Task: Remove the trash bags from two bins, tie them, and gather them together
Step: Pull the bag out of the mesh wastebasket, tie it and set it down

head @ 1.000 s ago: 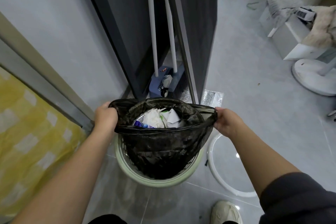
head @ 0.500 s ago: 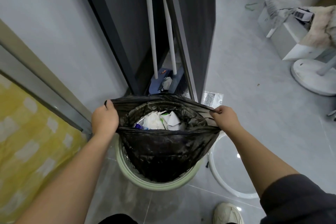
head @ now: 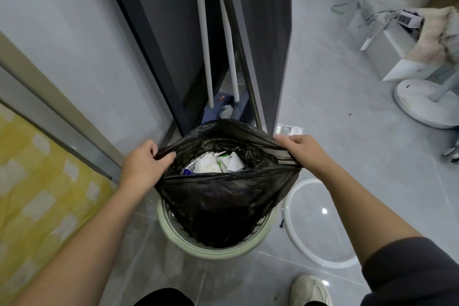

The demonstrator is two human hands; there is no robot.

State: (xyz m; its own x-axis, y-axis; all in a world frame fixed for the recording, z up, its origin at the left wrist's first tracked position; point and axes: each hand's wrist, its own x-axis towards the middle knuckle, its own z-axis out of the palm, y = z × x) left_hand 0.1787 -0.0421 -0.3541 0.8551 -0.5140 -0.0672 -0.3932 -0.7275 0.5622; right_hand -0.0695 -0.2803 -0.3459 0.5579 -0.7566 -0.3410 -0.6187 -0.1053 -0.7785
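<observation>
Head view: the left hand (head: 142,169) and right hand (head: 304,154) each pinch one side of the black trash bag (head: 218,201) at its rim, stretching the mouth wide. The bag's lower part sits inside the pale green bin (head: 213,252). Crumpled white paper and wrappers (head: 213,165) lie inside the bag. The barcode label (head: 407,18) at far right is too small to read.

- Bin (head: 216,252): only the pale green near rim shows, and the rest lies under the trash bag (head: 223,199).
- Bag contents (head: 213,166): top layer of crumpled paper and wrappers only, with print too small to read.
- Two white handles (head: 204,45): upper ends cut by the top edge.
- Dustpan (head: 218,110): lower part sits behind the bag.
- Small orange item (head: 221,99) on it: possibly a wrapper, too small to tell.
- Shoe (head: 310,290): cut by the bottom edge.
- Fan base (head: 422,104): cut by the right edge.
</observation>
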